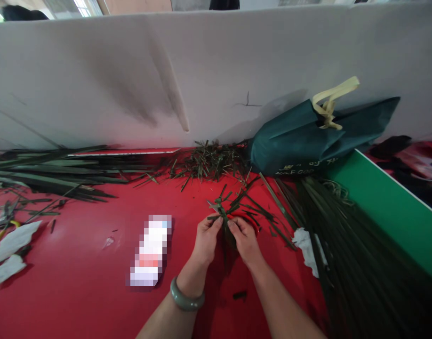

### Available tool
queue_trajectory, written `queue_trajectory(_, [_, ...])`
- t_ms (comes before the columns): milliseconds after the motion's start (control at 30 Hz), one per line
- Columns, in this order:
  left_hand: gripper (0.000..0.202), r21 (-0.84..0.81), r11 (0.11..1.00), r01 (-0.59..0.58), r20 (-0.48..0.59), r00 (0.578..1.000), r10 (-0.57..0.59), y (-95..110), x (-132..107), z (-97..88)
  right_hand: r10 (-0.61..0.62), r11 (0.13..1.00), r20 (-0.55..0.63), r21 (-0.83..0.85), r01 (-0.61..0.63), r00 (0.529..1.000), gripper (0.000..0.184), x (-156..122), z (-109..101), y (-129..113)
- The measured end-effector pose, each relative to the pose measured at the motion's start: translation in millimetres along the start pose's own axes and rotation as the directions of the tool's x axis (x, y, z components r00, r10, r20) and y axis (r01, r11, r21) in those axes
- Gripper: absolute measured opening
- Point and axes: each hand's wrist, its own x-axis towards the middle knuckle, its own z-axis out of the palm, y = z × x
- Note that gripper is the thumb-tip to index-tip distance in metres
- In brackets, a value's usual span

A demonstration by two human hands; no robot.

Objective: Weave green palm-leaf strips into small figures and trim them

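My left hand (206,238), with a grey-green bangle on its wrist, pinches one side of a piece made of dark green leaf strips (223,212). Thumb and fingers of my right hand (247,239) close on the other side of the same piece. Short strip ends stick out at its top, and a longer part hangs down between the hands. Just behind the hands lies a pair of scissors with red handles (253,220), partly covered by my right hand and the leaf piece. Loose cut leaf strips (265,212) lie close by on the red table (188,197).
Long leaves (43,169) lie at the far left, near yellow-handled pliers (6,219) and white tissues (16,240). A blurred-out phone-like object (150,252) is left of my hands. Trimmings (212,160), a dark green bag (300,136), a green board (388,207) and more leaves (360,273) stand or lie around.
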Motion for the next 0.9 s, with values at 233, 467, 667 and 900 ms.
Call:
queue_trajectory(233, [0.017, -0.027, 1.0, 0.008, -0.015, 1.0, -0.009, 0.5, -0.2, -0.2, 0.004, 1.0, 0.052, -0.013, -0.004, 0.999, 0.023, 1.0, -0.4, 0.6])
queue_trajectory(467, [0.016, -0.143, 0.987, 0.078, 0.019, 0.997, -0.076, 1.3, -3.1, 0.7, -0.011, 0.995, 0.116, -0.093, 0.022, 0.993, 0.017, -0.8, 1.5, 1.0])
queue_trajectory(667, [0.014, -0.16, 0.985, 0.07, 0.009, 0.998, -0.07, 4.0, -2.4, 1.7, -0.019, 0.993, 0.084, -0.114, 0.029, 0.996, 0.017, -1.6, 2.0, -0.8])
queue_trajectory(900, [0.011, -0.199, 0.974, 0.109, 0.027, 0.994, -0.106, 3.6, -2.2, 1.1, -0.024, 0.997, 0.071, -0.071, 0.029, 0.997, 0.02, -1.9, 0.9, 1.4])
